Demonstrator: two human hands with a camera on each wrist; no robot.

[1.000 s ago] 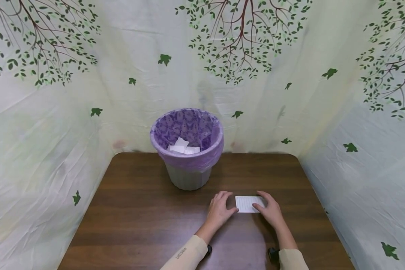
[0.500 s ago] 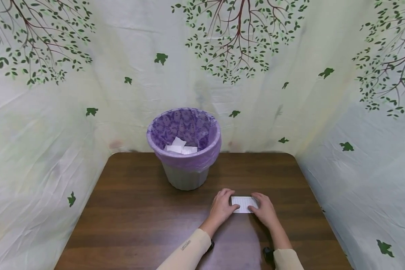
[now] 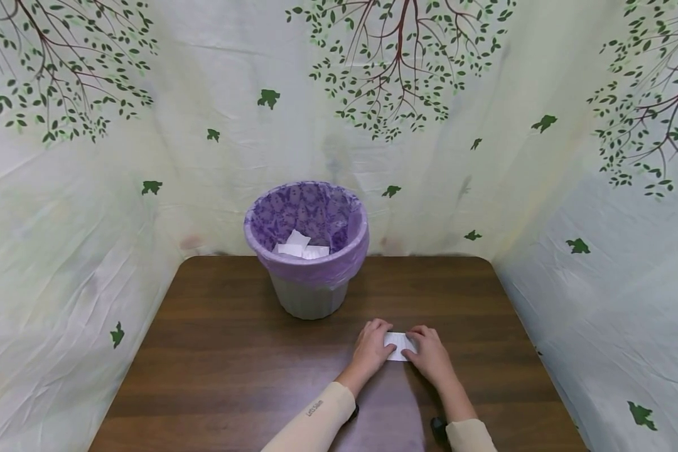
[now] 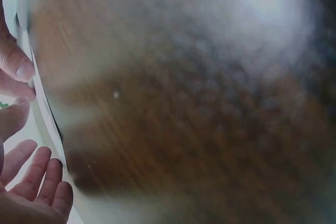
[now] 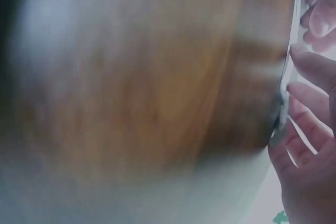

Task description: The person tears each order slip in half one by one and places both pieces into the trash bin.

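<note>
A small white lined sheet of paper [image 3: 397, 346] lies on the brown table between both hands in the head view. My left hand [image 3: 371, 346] holds its left end, the thumb over the paper and the fingers at the far edge. At the other end my right hand [image 3: 429, 355] grips it with thumb and fingers, covering that part. Seen edge-on in the right wrist view, the paper [image 5: 284, 98] looks wrinkled by the right fingers [image 5: 302, 148]. In the left wrist view, only a thin edge of it shows beside the left fingers [image 4: 39, 174].
A grey bin [image 3: 307, 295] with a purple patterned liner [image 3: 339, 267] stands on the table, behind and left of the hands. Several white pieces of paper [image 3: 299, 245] lie inside it. Brown tabletop [image 3: 215, 351] extends around the hands, and leaf-patterned curtains [image 3: 328, 113] enclose the table.
My right hand has moved left along the paper toward my left hand, and less of the paper shows between them. My left hand has come onto the paper's left end.
</note>
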